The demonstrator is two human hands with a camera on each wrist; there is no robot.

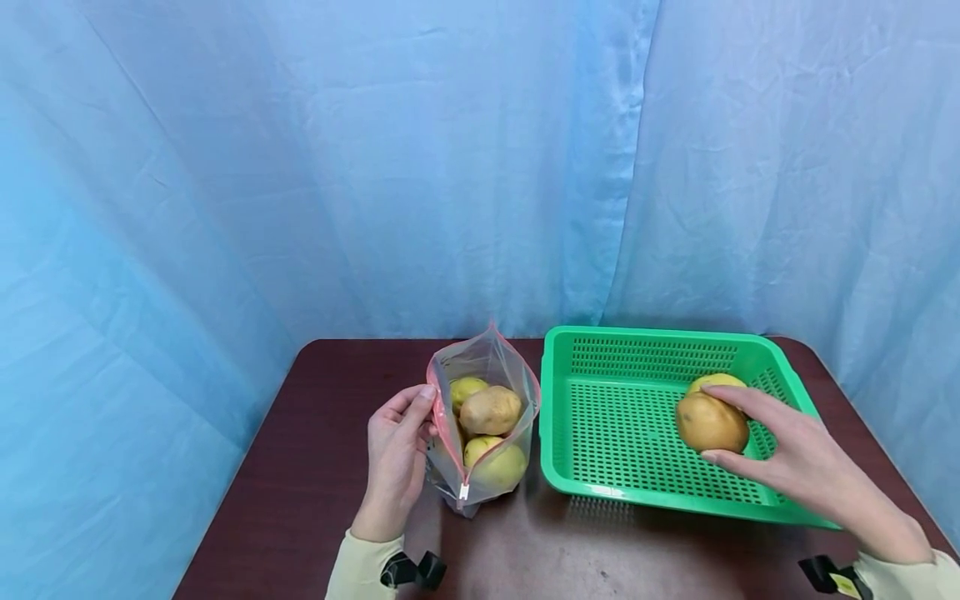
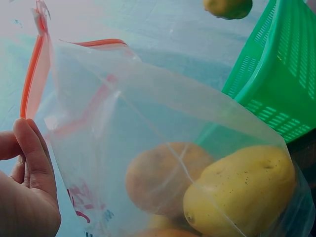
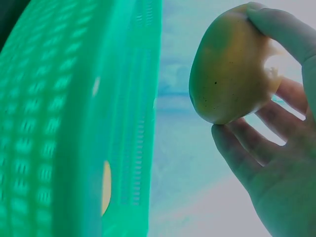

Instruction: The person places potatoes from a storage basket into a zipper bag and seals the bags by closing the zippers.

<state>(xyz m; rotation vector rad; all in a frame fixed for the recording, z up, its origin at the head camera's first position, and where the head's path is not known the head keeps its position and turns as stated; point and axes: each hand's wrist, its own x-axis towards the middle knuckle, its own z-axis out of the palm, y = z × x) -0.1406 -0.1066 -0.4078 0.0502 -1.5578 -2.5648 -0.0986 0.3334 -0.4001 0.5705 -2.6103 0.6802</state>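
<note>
My left hand (image 1: 397, 458) pinches the red zip edge of a clear zip bag (image 1: 508, 364) between thumb and fingers, at the left side of its mouth. The bag stands upright and gapes open. Inside lie a tan potato (image 1: 491, 410) and yellow-green round fruits (image 1: 498, 464), partly hidden under one another. My right hand (image 1: 806, 450) holds a brownish-yellow potato (image 1: 711, 423) between thumb and fingers, above the right part of a green basket (image 1: 645, 497). In the right wrist view, the held potato (image 3: 229, 69) appears beyond the basket's rim.
A yellow fruit (image 1: 717, 381) sits in the basket, partly behind the held potato. The basket stands right of the bag on a dark brown table (image 1: 315, 467). Light blue curtains (image 1: 450, 167) hang behind and beside the table.
</note>
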